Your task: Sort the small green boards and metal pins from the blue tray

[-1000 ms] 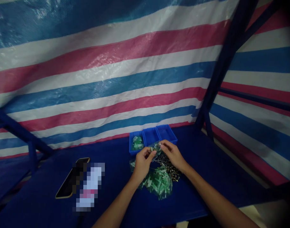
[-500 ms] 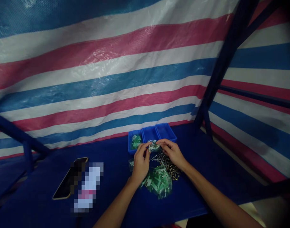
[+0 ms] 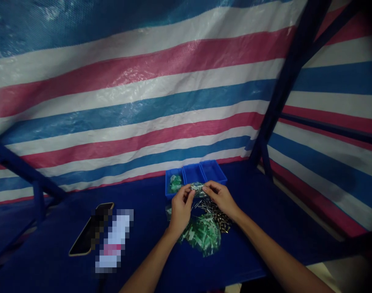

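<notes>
Between my two hands is a small clear plastic bag (image 3: 197, 188), its contents too small to make out. My left hand (image 3: 181, 205) pinches its left side, and my right hand (image 3: 221, 198) pinches the right side, fingers closed. Below the hands lies a pile of small green-and-white packets (image 3: 203, 236) in clear plastic. Thin metal pieces like screws or pins (image 3: 214, 212), silvery with brassy ends, are heaped beside it, partly under my right hand. Just beyond my hands, a blue tray (image 3: 166, 183) holds several green packets (image 3: 175, 183).
Two more blue trays (image 3: 192, 173) stand in a row with the first one at the back of the blue table (image 3: 137, 228). On the left lie a dark phone (image 3: 85, 236) and a blurred-out pale object (image 3: 115, 240). Striped sheeting (image 3: 143, 97) and dark posts (image 3: 283, 93) enclose the table.
The small bag has tilted and flattened slightly between my fingers, both hands still on it. The whole view has shifted a little; the piles and trays look the same.
</notes>
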The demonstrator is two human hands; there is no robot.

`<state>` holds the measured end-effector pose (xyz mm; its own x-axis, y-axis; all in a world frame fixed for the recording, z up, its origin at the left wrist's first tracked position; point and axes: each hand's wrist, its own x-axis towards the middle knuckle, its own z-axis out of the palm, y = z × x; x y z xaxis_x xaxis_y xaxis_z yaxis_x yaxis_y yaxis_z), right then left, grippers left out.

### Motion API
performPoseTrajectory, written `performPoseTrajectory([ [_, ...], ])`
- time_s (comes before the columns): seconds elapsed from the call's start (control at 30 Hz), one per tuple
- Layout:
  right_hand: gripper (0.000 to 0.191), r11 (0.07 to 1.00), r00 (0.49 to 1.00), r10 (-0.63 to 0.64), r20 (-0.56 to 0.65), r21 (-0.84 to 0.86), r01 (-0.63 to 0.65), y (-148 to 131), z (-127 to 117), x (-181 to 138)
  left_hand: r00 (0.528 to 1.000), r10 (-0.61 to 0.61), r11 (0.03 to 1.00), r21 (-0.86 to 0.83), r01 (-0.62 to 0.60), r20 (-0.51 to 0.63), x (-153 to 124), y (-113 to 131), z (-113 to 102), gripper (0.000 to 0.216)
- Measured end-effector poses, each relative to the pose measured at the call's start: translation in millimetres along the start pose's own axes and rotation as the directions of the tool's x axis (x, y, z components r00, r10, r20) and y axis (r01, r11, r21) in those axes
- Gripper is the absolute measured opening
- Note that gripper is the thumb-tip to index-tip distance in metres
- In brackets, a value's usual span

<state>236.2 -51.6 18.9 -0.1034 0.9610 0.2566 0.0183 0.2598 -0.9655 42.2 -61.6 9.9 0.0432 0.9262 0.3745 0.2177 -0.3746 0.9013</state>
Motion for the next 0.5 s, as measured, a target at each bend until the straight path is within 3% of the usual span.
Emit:
performPoseTrajectory([
  [0.1,0.041,0.996,0.999,0.035,-0.012,0.087,-0.034,2.3,0.9,1.1,1.0,-0.02,0.998,-0.062,0.019,-0.011,0.0,-0.7,0.5,0.045],
  [0.27,0.042,0.992,0.998,0.054,-0.017,0.119,-0.052,7.0,0.2,1.8,0.992,0.121,0.99,0.076,-0.122,0.02,-1.6,11.4,-4.7,0.025],
  [0.37,0.042,0.993,0.998,0.061,-0.02,0.097,-0.059,10.1,-0.9,2.0,0.973,0.225,0.961,0.153,-0.231,0.058,-2.9,16.4,-6.3,0.029],
  [0.5,0.043,0.995,0.996,0.079,-0.041,0.068,-0.076,12.1,-2.2,2.3,0.965,0.243,0.949,0.18,-0.257,0.095,-5.0,13.8,-5.3,0.027],
])
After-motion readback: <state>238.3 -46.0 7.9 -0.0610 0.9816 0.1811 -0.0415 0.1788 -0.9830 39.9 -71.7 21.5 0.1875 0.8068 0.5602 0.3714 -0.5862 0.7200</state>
